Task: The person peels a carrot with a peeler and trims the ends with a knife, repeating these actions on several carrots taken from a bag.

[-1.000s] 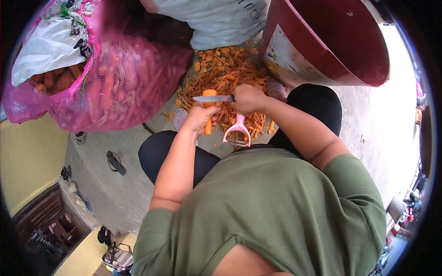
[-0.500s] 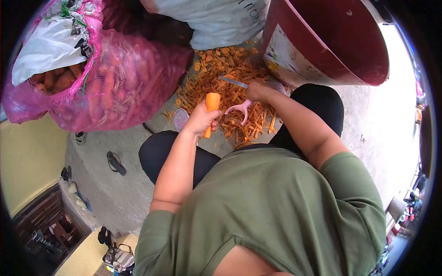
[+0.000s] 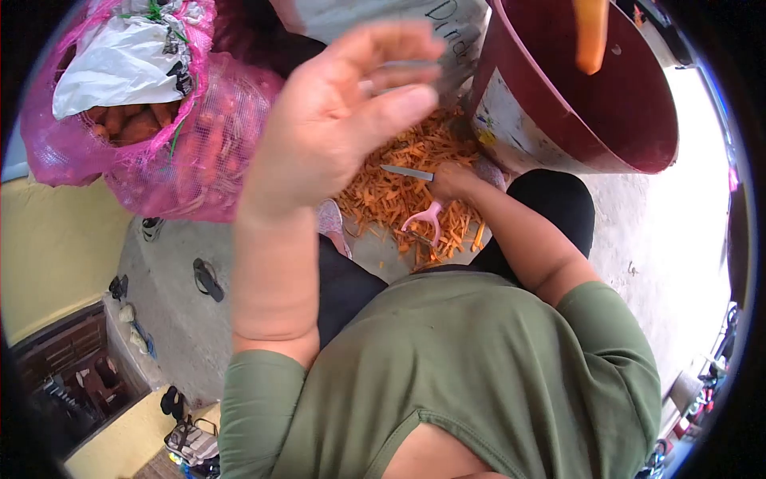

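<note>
My left hand (image 3: 335, 120) is raised high in front of me, fingers spread and empty. A peeled carrot (image 3: 591, 33) is in the air above the dark red tub (image 3: 630, 120). My right hand (image 3: 453, 180) stays low over the pile of orange peelings (image 3: 399, 188), gripping a knife (image 3: 407, 172) with its blade pointing left and a pink peeler (image 3: 423, 219) hanging below the fist.
A pink mesh sack of carrots (image 3: 191, 152) with a white bag on top lies at the upper left. A white sack (image 3: 383, 16) stands behind the peelings. Sandals (image 3: 206, 279) lie on the concrete floor to the left.
My left hand held the carrot low over the peelings; it has swung up and opened, and the carrot now flies above the tub. The right hand has barely moved.
</note>
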{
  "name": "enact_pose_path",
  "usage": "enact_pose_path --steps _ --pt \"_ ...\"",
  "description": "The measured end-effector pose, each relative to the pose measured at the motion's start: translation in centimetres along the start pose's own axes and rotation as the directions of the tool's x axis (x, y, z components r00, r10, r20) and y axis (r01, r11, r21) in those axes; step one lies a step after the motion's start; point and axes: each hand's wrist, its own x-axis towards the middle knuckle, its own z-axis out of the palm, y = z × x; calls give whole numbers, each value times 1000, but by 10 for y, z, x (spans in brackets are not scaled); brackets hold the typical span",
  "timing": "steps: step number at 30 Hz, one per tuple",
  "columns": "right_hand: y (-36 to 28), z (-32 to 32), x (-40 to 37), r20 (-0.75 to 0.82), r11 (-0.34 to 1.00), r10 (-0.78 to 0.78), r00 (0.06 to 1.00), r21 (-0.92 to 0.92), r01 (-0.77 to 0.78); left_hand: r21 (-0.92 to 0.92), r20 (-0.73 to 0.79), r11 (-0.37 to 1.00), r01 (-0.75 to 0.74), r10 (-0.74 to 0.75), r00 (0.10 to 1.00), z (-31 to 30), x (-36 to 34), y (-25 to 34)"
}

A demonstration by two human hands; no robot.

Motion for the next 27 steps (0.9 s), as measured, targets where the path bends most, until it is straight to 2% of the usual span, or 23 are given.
enact_pose_path --steps 1,2,3,4,5,6,7,8,9,12,15,18,19,20,22,24,26,27 --pt "3 -6 -3 46 999 -40 998 13 39 223 32 974 43 -51 998 -19 -5 5" --pt "2 -6 -3 33 994 43 999 103 -46 427 -64 878 215 -207 976 -37 -11 11" --pt "1 -5 -2 30 973 125 992 193 -129 673 -307 653 349 -182 934 -56 -15 15" --pt "0 -4 -1 36 936 208 978 283 -209 792 -511 350 501 -69 857 -80 -18 19" --pt "-1 -4 0 37 948 167 985 269 -170 804 -592 51 592 -27 806 -119 -22 20" --pt "-1 -3 0 38 958 128 991 253 -133 771 -612 -174 613 61 788 -157 -28 21" --pt "-1 -3 0 39 967 91 995 237 -97 646 -694 -371 667 78 716 -190 -27 23" --pt "-1 -3 0 25 970 90 996 225 -93 569 -759 -325 755 144 634 -213 -28 22" --pt "-4 -1 -1 11 972 92 996 216 -92 534 -782 -362 764 131 609 -236 -28 20" --pt "-7 -7 -1 46 983 47 998 173 -54 542 -728 -403 738 213 651 -300 -26 -6" --pt "-8 -11 0 63 986 59 996 152 -68 597 -712 -369 712 165 683 -336 -18 -27" --pt "-9 -12 -1 47 985 47 998 164 -55 564 -687 -494 662 165 708 -353 -8 -41" --pt "-10 -7 2 24 983 57 998 173 -61 496 -595 -539 681 360 719 -351 -8 -51" --pt "-10 -5 3 2 981 66 998 181 -65 502 -703 -494 710 244 668 -353 -6 -51" --pt "-9 -4 2 -9 986 37 999 165 -35 487 -849 -411 770 -16 529 -312 8 -24" --pt "-11 -3 1 -9 990 1 1000 139 1 450 -818 -580 679 37 574 -310 4 -26" --pt "-9 -5 2 4 994 -31 1000 105 31 443 -579 -698 562 256 774 -322 -12 -41" --pt "-8 -7 0 3 994 -49 999 102 49 512 -501 -691 509 241 831 -317 -12 -37"
